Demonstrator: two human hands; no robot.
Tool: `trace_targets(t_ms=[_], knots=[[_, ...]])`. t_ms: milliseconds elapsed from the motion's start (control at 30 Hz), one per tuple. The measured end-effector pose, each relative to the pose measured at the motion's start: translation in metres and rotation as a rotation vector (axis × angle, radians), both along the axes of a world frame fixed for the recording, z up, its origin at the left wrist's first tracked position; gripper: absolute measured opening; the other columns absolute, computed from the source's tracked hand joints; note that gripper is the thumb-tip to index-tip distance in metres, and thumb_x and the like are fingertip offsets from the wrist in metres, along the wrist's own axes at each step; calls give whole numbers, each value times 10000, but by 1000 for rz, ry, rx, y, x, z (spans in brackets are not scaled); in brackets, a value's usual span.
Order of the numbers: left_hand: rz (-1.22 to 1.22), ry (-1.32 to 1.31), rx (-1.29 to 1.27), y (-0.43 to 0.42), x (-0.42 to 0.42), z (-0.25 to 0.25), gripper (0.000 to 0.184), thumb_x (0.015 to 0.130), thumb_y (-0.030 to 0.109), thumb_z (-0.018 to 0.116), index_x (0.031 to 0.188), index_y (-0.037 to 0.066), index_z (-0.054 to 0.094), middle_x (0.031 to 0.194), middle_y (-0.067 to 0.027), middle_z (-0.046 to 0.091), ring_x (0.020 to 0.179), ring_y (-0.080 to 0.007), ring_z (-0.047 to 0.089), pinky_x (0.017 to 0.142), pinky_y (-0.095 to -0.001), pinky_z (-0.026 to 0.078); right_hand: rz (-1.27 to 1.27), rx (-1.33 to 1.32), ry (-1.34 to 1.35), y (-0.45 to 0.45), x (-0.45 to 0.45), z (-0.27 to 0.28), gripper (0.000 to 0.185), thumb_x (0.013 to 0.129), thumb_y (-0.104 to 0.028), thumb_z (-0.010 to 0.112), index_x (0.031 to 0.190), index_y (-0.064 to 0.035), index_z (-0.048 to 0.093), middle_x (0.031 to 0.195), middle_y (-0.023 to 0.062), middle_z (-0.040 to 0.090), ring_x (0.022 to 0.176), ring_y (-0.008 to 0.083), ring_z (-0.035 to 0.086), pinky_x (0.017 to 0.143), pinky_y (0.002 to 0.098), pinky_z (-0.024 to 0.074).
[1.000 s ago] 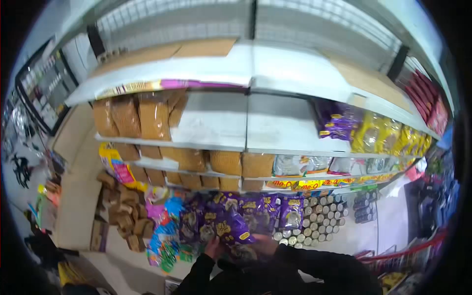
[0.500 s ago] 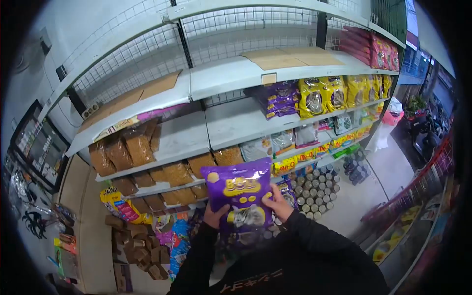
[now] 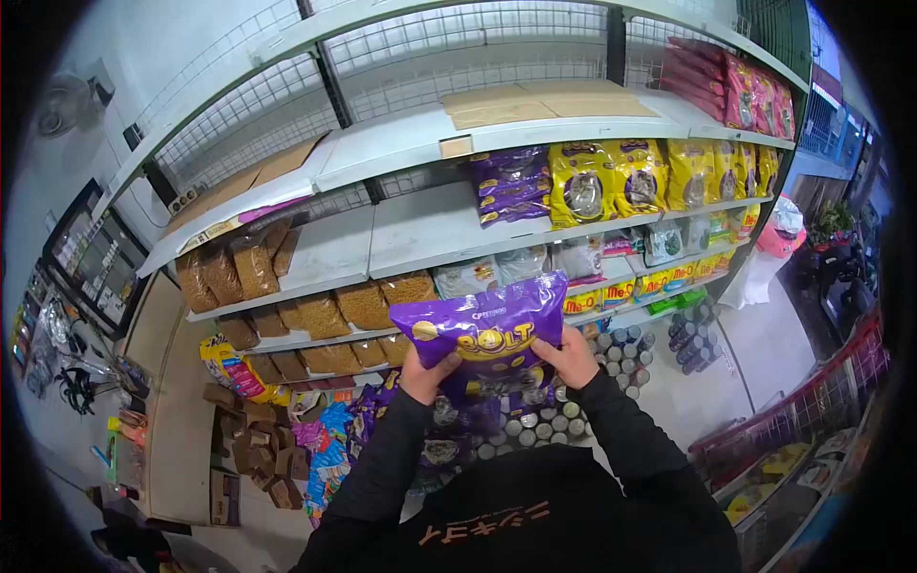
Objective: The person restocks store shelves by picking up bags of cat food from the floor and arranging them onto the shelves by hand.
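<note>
A purple bag of pet food marked "BOLT" (image 3: 482,320) is held up in front of the shelves, its top edge tipped away from me. My left hand (image 3: 427,375) grips its left side, thumb on the front. On the right side, my right hand (image 3: 569,355) holds it the same way. Beyond it, purple bags (image 3: 514,186) lie stacked on a shelf, and yellow bags (image 3: 583,186) stand to their right. More purple bags (image 3: 374,415) are on the floor below, partly behind my arms.
Clear bags of brown kibble (image 3: 253,272) line the left shelves (image 3: 420,229). Many cans (image 3: 626,353) stand on the floor. Cardboard boxes (image 3: 258,449) are piled at the lower left. A red rack (image 3: 783,401) stands at the right.
Both hands have raised the purple bag slightly and tilted its top away, so its lower front is now foreshortened. The view has shifted, showing more floor and cans below.
</note>
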State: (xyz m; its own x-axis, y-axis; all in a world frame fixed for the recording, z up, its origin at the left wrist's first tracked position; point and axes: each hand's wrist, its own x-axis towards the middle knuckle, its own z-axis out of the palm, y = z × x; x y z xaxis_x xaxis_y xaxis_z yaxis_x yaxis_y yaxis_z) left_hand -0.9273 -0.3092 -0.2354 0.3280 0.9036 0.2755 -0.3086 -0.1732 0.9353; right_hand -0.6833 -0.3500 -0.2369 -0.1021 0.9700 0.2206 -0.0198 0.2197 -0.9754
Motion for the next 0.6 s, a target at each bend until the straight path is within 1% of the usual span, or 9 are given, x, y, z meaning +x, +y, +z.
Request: trace_targets(t_ms=[33,67,167,233,300,400,467,567,600], knots=[[2,-2,1,1,13,3,485,779,159,692,1171,9,449,1097,-57,553,1021,-159,515,910,-300,386,-2,78,-42,0,13,0,333,841,-164,600,1115,1,505,1016,32,588,894,96,530,785,251,433],[-10,-24,4,2,23,6,479,779,154,691,1168,9,453,1090,-56,557,1012,-156,520,907,-300,389,2,79,-48,-1,23,2,333,841,-164,600,1115,1,505,1016,32,588,894,96,530,785,251,433],[-30,-79,13,2,52,11,466,778,145,690,1161,10,462,1077,-55,565,992,-151,531,900,-300,396,-24,71,143,-5,36,15,350,831,-182,614,1112,-2,506,998,26,586,873,92,530,764,252,437],[-49,-122,-3,3,67,14,441,782,123,679,1156,14,470,1060,-53,572,968,-150,546,877,-298,416,-45,59,138,-1,47,19,369,826,-184,619,1124,-4,498,1005,28,583,884,95,527,774,255,434],[-62,-137,-18,3,80,16,430,785,112,673,1153,17,474,1051,-52,575,957,-150,553,866,-297,425,-102,6,150,-2,56,14,407,816,-188,631,1148,-7,482,1018,33,576,907,101,522,793,261,429],[40,-23,-74,9,103,22,349,823,164,615,1116,22,490,1034,-60,579,935,-173,570,828,-314,451,-103,21,142,-2,75,-1,451,802,-200,649,1165,-8,465,1034,40,570,922,108,520,808,267,427],[25,-56,-82,22,112,25,341,830,174,609,1113,24,492,1031,-63,581,930,-176,575,812,-315,464,-115,40,139,2,88,-9,473,795,-206,658,1174,-8,456,1042,43,567,930,112,519,815,270,427],[9,-125,-120,40,123,24,325,844,193,597,1106,29,497,1023,-69,586,919,-182,585,781,-318,489,-71,92,-93,2,101,-26,519,772,-224,686,1182,-15,445,1051,54,566,935,121,523,826,263,424],[-15,-206,-188,48,128,27,319,848,200,593,1101,30,499,1019,-75,587,919,-185,587,773,-322,498,-74,92,-95,4,104,-34,519,772,-224,686,1182,-15,445,1051,54,566,935,121,523,826,263,424]])
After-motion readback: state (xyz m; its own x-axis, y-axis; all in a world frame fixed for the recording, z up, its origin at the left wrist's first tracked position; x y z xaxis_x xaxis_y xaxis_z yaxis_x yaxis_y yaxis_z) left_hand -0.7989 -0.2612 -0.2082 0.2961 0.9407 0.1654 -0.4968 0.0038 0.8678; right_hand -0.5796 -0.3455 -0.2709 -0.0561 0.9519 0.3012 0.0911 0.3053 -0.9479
